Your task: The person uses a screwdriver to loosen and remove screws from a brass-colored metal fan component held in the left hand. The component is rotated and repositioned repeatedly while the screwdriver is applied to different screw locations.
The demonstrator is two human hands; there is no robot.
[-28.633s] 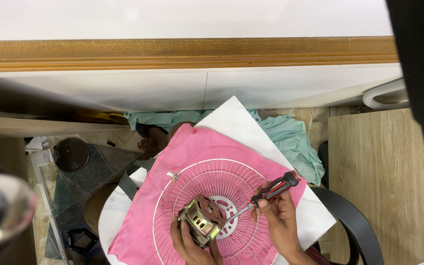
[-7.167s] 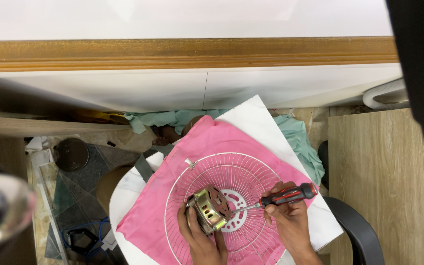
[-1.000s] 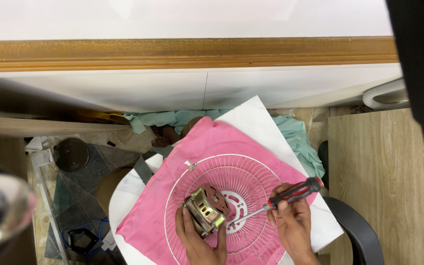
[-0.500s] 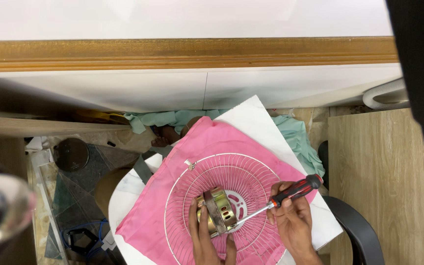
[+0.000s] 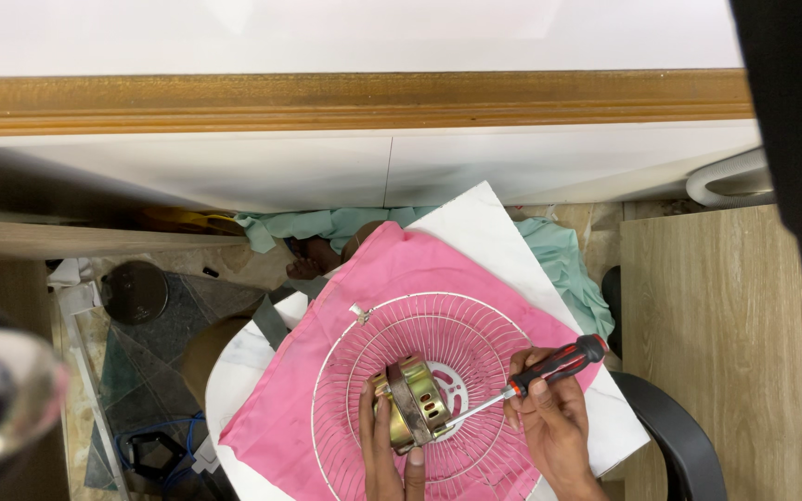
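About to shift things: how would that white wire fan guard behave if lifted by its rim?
The wire fan guard looks light, since it is thin open wire. It would probably flex somewhat. The motor at its centre, if attached, may make it sag or tip.

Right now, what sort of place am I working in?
Probably a home or small repair corner: a wire fan guard on pink cloth, a fan motor and screwdriver in hand, clutter on the tiled floor.

Matt pink cloth (image 5: 378, 278), wire metal grille (image 5: 475, 320)
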